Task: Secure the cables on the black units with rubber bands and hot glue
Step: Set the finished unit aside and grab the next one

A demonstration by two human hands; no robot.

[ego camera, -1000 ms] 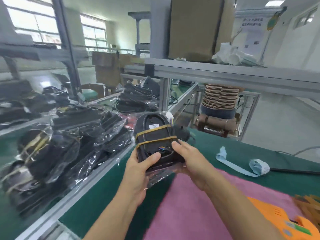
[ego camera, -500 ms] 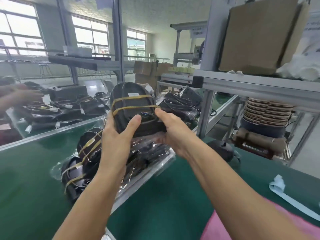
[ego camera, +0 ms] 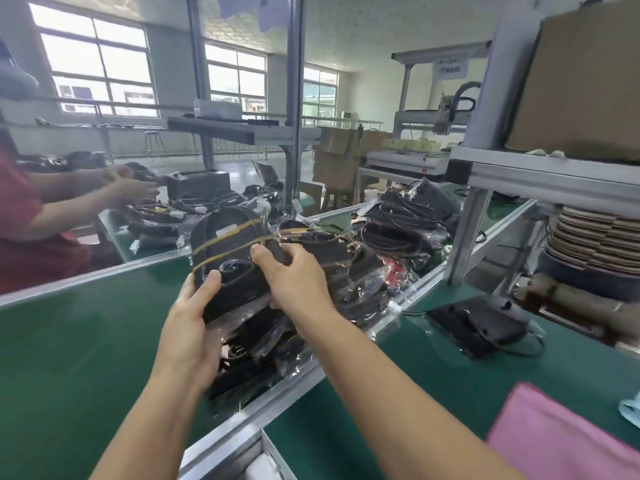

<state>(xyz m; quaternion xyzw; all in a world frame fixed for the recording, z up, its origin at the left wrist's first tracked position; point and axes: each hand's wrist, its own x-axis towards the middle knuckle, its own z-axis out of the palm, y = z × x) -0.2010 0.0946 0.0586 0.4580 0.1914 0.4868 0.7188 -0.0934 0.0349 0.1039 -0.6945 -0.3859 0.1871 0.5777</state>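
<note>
both hands have carried one black unit, gripping it, two rubber bands round it, over the desk.

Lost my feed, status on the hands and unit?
Both hands, left and right, gripping banded black unit. Held above bagged pile. Nothing blocking.

Brightness: bright, even daylight across the hall.
Light source: large windows along the far wall, blown out to near white.
Shadows: soft and faint on the green table.
Glare: pale highlights on the clear plastic wrapping of the piled units.
Blur: the frame is soft overall; the person in red at the left edge is smeared.
Distortion: wide-angle bending of the upright posts and shelf frame towards the edges.
</note>
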